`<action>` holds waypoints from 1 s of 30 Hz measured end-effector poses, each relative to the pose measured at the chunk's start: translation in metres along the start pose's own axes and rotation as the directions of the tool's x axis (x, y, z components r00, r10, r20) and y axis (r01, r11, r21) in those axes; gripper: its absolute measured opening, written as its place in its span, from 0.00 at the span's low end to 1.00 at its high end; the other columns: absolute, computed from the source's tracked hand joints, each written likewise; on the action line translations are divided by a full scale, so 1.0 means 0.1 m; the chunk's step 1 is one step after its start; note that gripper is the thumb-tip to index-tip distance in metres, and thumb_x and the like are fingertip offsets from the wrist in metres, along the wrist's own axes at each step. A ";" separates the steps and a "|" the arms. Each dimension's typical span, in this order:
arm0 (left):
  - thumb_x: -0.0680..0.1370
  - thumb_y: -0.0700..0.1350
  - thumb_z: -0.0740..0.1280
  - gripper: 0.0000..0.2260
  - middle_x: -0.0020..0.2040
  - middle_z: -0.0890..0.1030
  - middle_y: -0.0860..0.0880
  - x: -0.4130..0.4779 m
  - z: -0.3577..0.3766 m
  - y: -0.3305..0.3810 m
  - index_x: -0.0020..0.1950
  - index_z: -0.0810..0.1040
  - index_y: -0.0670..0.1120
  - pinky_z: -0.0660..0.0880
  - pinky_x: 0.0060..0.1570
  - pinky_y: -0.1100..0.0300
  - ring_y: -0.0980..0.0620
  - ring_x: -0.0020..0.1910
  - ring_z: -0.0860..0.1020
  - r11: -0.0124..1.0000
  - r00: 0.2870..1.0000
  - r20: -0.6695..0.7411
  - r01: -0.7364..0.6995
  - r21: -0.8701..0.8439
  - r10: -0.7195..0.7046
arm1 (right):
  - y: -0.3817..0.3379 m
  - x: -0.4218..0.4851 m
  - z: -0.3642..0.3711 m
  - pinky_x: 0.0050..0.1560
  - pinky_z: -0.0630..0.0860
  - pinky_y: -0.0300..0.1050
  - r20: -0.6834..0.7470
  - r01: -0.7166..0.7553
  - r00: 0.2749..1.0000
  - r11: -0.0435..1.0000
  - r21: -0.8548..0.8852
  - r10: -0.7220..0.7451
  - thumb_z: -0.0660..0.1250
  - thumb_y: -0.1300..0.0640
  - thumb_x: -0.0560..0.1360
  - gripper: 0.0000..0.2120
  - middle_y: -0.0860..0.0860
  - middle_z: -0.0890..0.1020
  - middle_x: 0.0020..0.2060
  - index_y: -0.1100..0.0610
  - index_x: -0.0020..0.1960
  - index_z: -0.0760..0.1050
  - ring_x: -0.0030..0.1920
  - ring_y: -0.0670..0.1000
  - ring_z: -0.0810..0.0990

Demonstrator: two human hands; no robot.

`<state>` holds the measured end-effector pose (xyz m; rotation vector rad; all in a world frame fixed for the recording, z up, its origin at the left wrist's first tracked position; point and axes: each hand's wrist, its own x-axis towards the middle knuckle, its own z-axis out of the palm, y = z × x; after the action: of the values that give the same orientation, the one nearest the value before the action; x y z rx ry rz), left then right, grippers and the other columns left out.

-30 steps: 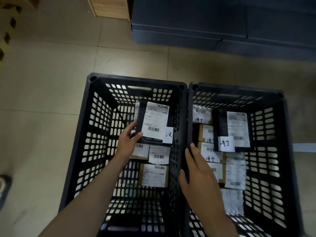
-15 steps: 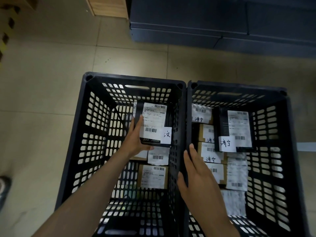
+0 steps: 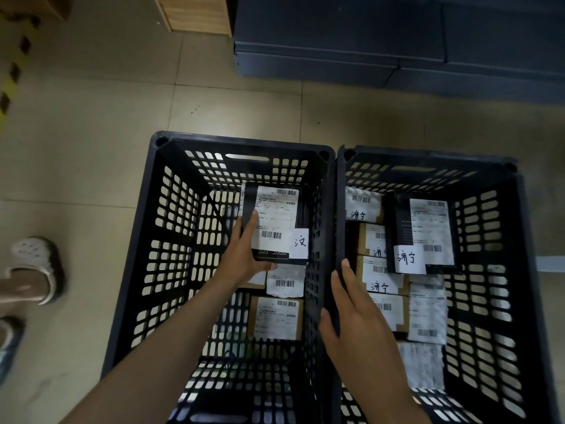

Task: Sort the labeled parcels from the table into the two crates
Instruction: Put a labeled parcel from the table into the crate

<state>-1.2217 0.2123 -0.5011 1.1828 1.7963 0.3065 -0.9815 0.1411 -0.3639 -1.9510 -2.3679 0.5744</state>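
Two black slatted crates stand side by side on the floor. Inside the left crate (image 3: 171,240), my left hand (image 3: 244,255) holds a black parcel (image 3: 275,221) with a white shipping label and a handwritten tag, thumb under its near edge and fingers on its left side. Below it lie other labeled parcels (image 3: 276,318). My right hand (image 3: 351,319) grips the rim between the crates, thumb on the left side and fingers on the right. The right crate (image 3: 495,246) holds several labeled parcels, among them a black one (image 3: 425,237) with a handwritten tag.
A person's foot in a pale perforated clog (image 3: 33,264) stands on the tiled floor left of the crates. A dark grey cabinet base (image 3: 397,47) and a wooden box (image 3: 195,13) are beyond the crates. Yellow-black tape (image 3: 12,81) marks the far left floor.
My left hand has pushed the black parcel slightly farther into the left crate, and its fingers now lie higher on the parcel's left side. My right hand stays on the rim.
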 end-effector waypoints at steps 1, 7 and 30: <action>0.67 0.49 0.85 0.60 0.86 0.41 0.47 -0.02 0.01 0.00 0.85 0.44 0.61 0.59 0.78 0.38 0.44 0.85 0.47 1.000 1.000 -0.006 0.009 -0.011 -0.009 | 0.00 0.00 0.00 0.60 0.83 0.57 0.002 0.001 1.000 1.000 0.000 -0.001 0.74 0.54 0.76 0.31 0.54 0.64 0.80 0.61 0.76 0.72 0.72 0.54 0.76; 0.67 0.49 0.85 0.59 0.86 0.45 0.49 -0.01 0.03 0.00 0.85 0.48 0.61 0.58 0.79 0.40 0.46 0.85 0.47 0.998 0.998 -0.053 0.016 -0.063 -0.019 | 0.02 0.00 -0.02 0.59 0.83 0.56 0.016 0.010 1.000 1.000 -0.002 -0.010 0.74 0.54 0.76 0.31 0.54 0.64 0.81 0.60 0.76 0.71 0.72 0.54 0.76; 0.83 0.57 0.67 0.28 0.84 0.58 0.48 -1.63 -0.84 1.00 0.81 0.65 0.53 0.61 0.79 0.40 0.45 0.84 0.55 0.737 0.975 0.056 -0.201 0.645 0.216 | -0.35 -0.34 -1.17 0.70 0.75 0.58 0.101 0.001 0.995 0.996 0.085 -0.010 0.68 0.51 0.81 0.24 0.54 0.68 0.78 0.53 0.76 0.71 0.77 0.56 0.68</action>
<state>-1.2133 0.1513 -0.3011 1.8828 1.8456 -0.2133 -0.9788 0.1340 -0.2373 -1.9236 -2.3622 0.7788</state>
